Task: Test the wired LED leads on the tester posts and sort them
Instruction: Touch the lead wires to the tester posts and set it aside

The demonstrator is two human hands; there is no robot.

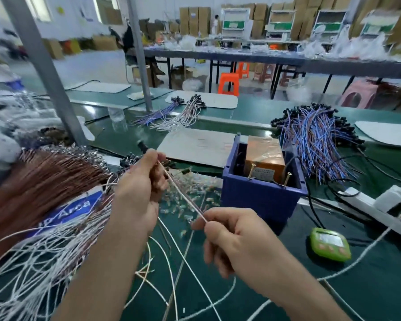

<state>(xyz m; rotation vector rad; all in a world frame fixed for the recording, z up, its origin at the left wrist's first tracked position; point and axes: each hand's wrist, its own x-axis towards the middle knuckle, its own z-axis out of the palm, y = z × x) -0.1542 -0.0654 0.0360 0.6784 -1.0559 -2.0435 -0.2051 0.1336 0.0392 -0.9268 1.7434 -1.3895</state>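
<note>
Head view. One wired LED lead is drawn taut between both hands. This appears intended to single it out from the stock and free its bare end for testing.

The left hand is closed round the upper part of the lead. A dark LED head seems to protrude above the fist, though blur prevents confirmation. The right hand pinches the lower end between thumb and forefinger, with the remaining fingers curled under.

The tester box stands just beyond and to the right of that pinch. Its two brass posts are exposed at the top, and the lead is not yet touching them.

The untested brown-and-white bundle lies left of the left hand, within its reach. A blue-wired pile, judged to be sorted, lies beyond the tester.
</note>
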